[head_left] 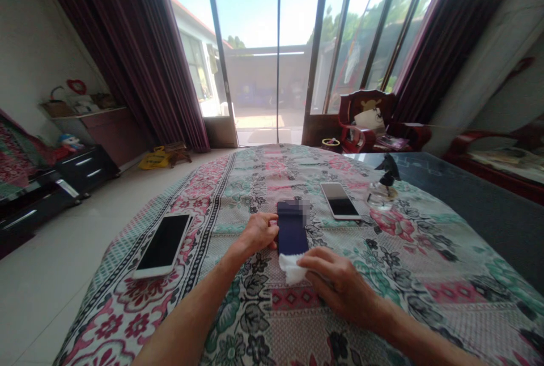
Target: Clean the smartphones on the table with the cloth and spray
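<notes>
My left hand (255, 234) pinches the dark blue phone (291, 230) mid-table; right hand (335, 281) fingers press a white cloth (291, 268) at its near end (keep strokes light, phone steady).

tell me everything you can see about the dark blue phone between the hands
The dark blue phone is a slim, glossy rectangle lying flat on the floral tablecloth, long side pointing away from the person. Its far right corner is blurred out. The left hand steadies its left edge with its fingers, while the right hand presses a white cloth against its near end.
</notes>
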`<move>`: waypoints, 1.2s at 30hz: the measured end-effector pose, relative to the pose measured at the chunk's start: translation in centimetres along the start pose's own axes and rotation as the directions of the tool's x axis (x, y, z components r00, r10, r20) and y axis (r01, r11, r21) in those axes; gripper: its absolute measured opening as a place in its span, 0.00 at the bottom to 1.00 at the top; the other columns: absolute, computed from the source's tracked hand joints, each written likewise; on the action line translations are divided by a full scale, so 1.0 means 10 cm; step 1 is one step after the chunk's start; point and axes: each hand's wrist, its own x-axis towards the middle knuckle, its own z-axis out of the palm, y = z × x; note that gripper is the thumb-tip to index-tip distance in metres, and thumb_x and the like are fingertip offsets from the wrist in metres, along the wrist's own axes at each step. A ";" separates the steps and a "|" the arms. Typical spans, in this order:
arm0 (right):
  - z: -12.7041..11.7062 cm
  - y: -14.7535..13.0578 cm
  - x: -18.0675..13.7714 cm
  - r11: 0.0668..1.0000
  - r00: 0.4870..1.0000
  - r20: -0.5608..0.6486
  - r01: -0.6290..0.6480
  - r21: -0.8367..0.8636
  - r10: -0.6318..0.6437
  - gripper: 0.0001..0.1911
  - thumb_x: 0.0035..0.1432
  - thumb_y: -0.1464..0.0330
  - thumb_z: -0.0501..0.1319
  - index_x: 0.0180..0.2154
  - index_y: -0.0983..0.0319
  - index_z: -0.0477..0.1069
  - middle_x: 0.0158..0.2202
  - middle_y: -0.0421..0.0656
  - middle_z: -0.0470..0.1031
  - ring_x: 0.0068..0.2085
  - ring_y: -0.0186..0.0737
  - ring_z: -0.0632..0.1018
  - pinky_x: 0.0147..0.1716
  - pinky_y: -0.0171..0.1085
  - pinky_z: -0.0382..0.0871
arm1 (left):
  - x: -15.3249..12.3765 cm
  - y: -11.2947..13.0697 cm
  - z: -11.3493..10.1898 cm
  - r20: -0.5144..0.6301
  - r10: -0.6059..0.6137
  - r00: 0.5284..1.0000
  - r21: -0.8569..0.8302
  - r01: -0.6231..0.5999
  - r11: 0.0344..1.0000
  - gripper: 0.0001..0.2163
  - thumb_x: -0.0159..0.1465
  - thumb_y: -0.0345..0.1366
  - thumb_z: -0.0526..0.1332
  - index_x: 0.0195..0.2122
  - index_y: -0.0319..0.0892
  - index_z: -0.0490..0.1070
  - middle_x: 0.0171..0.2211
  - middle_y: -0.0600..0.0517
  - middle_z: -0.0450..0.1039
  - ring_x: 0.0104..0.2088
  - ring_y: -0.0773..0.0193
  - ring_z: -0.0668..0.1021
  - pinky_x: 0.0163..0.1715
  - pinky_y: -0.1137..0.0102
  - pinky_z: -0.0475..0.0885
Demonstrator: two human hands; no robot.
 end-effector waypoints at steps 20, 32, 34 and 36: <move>0.12 0.81 0.56 0.962 0.911 -0.408 -0.170 -0.216 0.070 0.14 0.62 0.70 0.52 0.46 0.58 0.72 0.46 0.47 0.74 0.48 0.46 0.74 0.49 0.48 0.69 | 0.57 -0.36 -0.01 -0.285 0.386 0.878 0.280 -0.309 0.909 0.11 0.62 0.33 0.61 0.45 0.44 0.77 0.48 0.50 0.75 0.50 0.62 0.75 0.56 0.68 0.65; 0.09 0.76 0.62 0.963 0.997 -0.075 -0.033 -0.269 0.013 0.18 0.64 0.71 0.49 0.49 0.60 0.72 0.55 0.48 0.71 0.56 0.44 0.70 0.57 0.51 0.63 | 0.60 -0.36 -0.02 -0.211 0.427 0.879 0.328 -0.348 0.878 0.13 0.61 0.32 0.57 0.45 0.45 0.77 0.47 0.50 0.75 0.47 0.62 0.75 0.55 0.68 0.65; 0.09 0.77 0.62 0.969 0.997 -0.076 -0.033 -0.246 0.015 0.17 0.63 0.71 0.50 0.49 0.60 0.72 0.54 0.48 0.72 0.56 0.44 0.70 0.57 0.51 0.62 | 0.60 -0.36 -0.02 -0.213 0.423 0.881 0.332 -0.342 0.879 0.13 0.61 0.32 0.58 0.45 0.44 0.77 0.47 0.50 0.75 0.47 0.61 0.75 0.55 0.68 0.65; 0.07 0.78 0.62 0.979 0.996 -0.085 -0.041 -0.201 0.025 0.16 0.62 0.72 0.51 0.48 0.59 0.73 0.54 0.47 0.72 0.56 0.44 0.71 0.56 0.51 0.63 | 0.59 -0.35 -0.02 -0.212 0.419 0.883 0.342 -0.335 0.878 0.13 0.60 0.32 0.58 0.45 0.43 0.77 0.47 0.49 0.75 0.48 0.61 0.75 0.55 0.68 0.65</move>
